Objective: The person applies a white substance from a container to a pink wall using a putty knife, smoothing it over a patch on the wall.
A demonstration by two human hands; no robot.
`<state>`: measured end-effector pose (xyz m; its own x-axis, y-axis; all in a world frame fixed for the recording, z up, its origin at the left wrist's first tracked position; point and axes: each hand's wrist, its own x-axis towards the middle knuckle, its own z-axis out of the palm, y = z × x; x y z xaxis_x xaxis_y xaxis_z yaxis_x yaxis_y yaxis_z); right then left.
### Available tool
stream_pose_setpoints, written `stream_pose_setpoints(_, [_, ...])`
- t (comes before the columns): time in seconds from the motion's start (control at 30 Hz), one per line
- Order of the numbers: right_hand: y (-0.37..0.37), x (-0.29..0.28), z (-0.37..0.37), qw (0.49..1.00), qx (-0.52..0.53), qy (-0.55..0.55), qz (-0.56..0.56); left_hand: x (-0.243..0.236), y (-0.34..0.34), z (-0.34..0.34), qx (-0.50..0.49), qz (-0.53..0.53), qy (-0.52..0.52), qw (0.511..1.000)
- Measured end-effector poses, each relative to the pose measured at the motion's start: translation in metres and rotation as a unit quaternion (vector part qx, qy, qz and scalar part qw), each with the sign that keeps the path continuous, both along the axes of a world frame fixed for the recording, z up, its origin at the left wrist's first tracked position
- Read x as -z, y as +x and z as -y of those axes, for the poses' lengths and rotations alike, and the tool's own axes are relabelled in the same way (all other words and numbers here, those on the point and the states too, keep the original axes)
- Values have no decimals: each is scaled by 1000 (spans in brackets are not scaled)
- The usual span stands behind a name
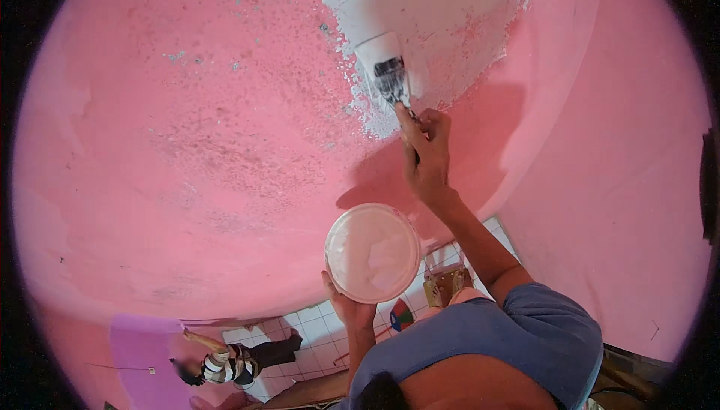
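Observation:
My right hand [429, 156] grips the handle of a paintbrush [390, 84] at the upper middle. The wide brush head, coated in white, lies against the pink wall [247, 110] at the left edge of a white painted patch [457, 5]. My left hand [348, 308] supports a round, pale tub [418, 249] from its lower left side, with the thumb up along the rim. Pale paint seems to cover the tub's inside; its depth cannot be judged from above. My left fingers are mostly hidden beneath it.
Wall grit and bare specks show left of the patch. Below is a white tiled floor [315, 335], with a multicoloured object [401, 315] and a brownish stand [447, 286] near my body. Another person [232, 363] works at lower left beside a purple wall section [142, 350].

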<state>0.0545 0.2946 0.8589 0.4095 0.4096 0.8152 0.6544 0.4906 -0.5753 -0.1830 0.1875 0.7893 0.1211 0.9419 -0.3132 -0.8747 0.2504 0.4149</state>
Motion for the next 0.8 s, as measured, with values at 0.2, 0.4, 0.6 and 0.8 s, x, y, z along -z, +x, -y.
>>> stream_pose_setpoints(0.2, [-16,36,-9,990,-74,-63,-103,-3,-6,0,-14,-2,-12,1000])
stream_pose_setpoints(0.4, [-16,126,11,998,-4,-62,18,-5,-6,-5,12,-20,27,999])
stream_pose_setpoints(0.6, [5,54,4,1000,24,5,1,-5,-4,-5,18,33,24,999])
stream_pose_setpoints(0.8, [15,48,-21,999,35,1,26,-12,13,-2,17,-172,46,984])
